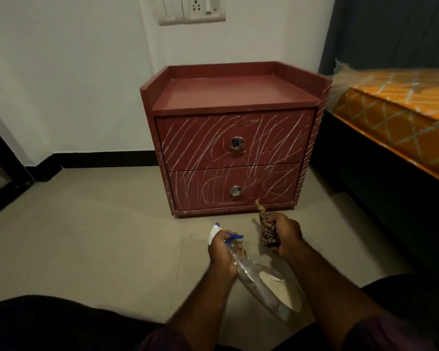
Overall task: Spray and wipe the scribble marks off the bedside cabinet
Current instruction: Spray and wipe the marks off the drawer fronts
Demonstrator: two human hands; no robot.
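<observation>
A dark red bedside cabinet (pixel 235 97) with two drawers stands on the floor against the wall. White scribble marks (pixel 193 143) cover both drawer fronts and the right side edge. My left hand (pixel 222 254) grips the neck of a clear spray bottle (pixel 264 282) with a white and blue trigger head, its nozzle aimed up and left. My right hand (pixel 285 234) is closed around a bunched patterned cloth (pixel 266 226), just in front of the cabinet's lower right corner. Both hands are a short way from the cabinet, not touching it.
A bed with an orange patterned mattress (pixel 395 110) and dark frame stands directly to the right of the cabinet. Tiled floor (pixel 99 236) spreads to the left. A dark frame (pixel 0 178) leans at the far left. A switch plate (pixel 192 8) is on the wall above.
</observation>
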